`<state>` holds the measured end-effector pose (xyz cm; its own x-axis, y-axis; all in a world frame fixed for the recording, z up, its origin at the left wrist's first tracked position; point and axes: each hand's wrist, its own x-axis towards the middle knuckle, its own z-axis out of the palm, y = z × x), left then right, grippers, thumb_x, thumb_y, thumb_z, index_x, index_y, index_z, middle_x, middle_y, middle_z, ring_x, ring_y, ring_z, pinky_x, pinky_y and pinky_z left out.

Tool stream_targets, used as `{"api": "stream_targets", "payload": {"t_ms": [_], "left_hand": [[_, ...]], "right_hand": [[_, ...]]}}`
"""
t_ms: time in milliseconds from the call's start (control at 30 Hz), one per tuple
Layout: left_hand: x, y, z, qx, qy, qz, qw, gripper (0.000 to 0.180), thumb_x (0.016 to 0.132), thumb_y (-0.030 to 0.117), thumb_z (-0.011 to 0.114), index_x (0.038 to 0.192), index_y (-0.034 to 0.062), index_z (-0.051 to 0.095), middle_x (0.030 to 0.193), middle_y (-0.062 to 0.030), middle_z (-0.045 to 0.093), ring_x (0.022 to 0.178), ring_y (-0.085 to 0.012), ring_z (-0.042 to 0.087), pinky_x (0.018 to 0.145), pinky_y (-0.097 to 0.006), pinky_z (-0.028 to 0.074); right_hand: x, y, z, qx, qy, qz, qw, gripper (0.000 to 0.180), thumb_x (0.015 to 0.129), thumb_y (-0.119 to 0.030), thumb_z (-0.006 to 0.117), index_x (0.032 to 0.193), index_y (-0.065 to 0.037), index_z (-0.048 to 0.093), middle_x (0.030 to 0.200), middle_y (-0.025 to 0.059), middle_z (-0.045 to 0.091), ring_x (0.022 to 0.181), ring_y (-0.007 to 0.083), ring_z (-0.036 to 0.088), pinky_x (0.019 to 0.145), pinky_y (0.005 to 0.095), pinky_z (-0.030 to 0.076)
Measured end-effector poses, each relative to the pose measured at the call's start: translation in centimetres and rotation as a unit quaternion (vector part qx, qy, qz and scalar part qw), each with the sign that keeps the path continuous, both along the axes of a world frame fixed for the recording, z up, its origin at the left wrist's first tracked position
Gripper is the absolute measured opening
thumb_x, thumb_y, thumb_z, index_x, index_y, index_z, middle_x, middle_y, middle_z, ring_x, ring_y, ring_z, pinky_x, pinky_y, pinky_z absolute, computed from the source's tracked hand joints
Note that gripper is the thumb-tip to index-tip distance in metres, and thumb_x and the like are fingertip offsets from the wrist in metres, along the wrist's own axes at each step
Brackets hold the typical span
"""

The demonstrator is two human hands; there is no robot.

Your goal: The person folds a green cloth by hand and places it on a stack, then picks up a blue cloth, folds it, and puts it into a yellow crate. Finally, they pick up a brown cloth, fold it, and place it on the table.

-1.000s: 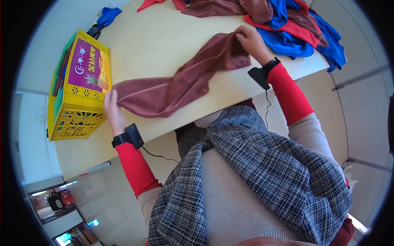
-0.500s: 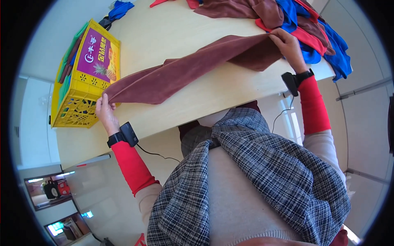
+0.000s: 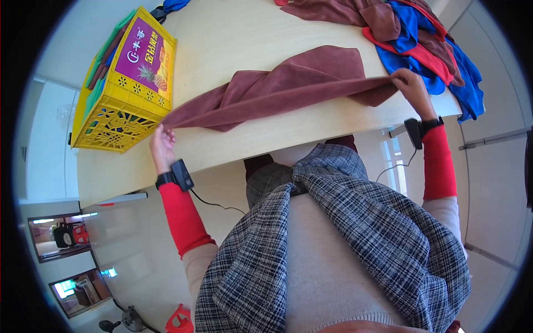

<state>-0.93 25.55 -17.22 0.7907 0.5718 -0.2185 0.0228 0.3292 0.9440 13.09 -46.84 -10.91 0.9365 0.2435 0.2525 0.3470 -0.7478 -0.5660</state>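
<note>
A brown cloth [image 3: 277, 94] stretches across the pale table between my two hands. Its near edge is pulled into a long, nearly straight line, while the far part lies in loose folds on the tabletop. My left hand [image 3: 162, 145] pinches the left corner, close beside the yellow crate. At the other end, my right hand [image 3: 412, 91] grips the right corner, near the heap of cloths. Each wrist wears a black strap with a small dark box and a cable.
The yellow plastic crate [image 3: 117, 119] with a purple panel stands at the left, folded cloths inside. A heap of blue, red and brown cloths [image 3: 413, 41] lies at the far right, partly hanging over the table [image 3: 222, 41] edge. Some blue cloth [image 3: 175, 5] sits behind the crate.
Relative to the table, the brown cloth's near edge has come toward me at the right and tautened. Its far part has spread out on the table. The view has shifted too.
</note>
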Motion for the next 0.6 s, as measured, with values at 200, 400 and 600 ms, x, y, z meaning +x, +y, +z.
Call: {"api": "stream_targets", "payload": {"t_ms": [200,400,600], "left_hand": [[10.2,-0.7,11.4,0.074,-0.111,-0.11,0.985,0.02,0.099,0.024,0.061,0.103,0.0048,0.063,0.083,-0.0057,0.067,0.075,-0.0163,0.066,0.064,-0.028,0.052],[10.4,-1.4,18.5,0.156,-0.231,-0.086,0.957,0.024,0.102,0.024,0.058,0.107,0.0021,0.065,0.089,-0.0072,0.068,0.082,-0.0172,0.066,0.072,-0.028,0.053],[5.9,-2.6,18.5,0.168,-0.239,-0.052,0.955,0.022,0.101,0.025,0.059,0.107,0.0049,0.065,0.1,-0.0052,0.07,0.089,-0.0155,0.065,0.079,-0.029,0.051]], "right_hand": [[7.4,-2.7,4.8,0.007,-0.202,0.037,0.979,0.016,0.092,-0.006,0.063,0.106,0.0,0.067,0.088,0.012,0.068,0.081,0.0215,0.066,0.077,0.0303,0.053],[6.4,-4.1,9.8,0.058,-0.289,-0.073,0.953,0.02,0.094,-0.016,0.062,0.097,0.002,0.071,0.08,0.0091,0.068,0.077,0.022,0.068,0.069,0.0347,0.056],[5.7,-6.6,10.8,0.13,-0.216,-0.052,0.966,0.018,0.102,-0.016,0.06,0.113,-0.004,0.068,0.089,0.0006,0.065,0.075,0.0085,0.063,0.067,0.0219,0.052]]}}
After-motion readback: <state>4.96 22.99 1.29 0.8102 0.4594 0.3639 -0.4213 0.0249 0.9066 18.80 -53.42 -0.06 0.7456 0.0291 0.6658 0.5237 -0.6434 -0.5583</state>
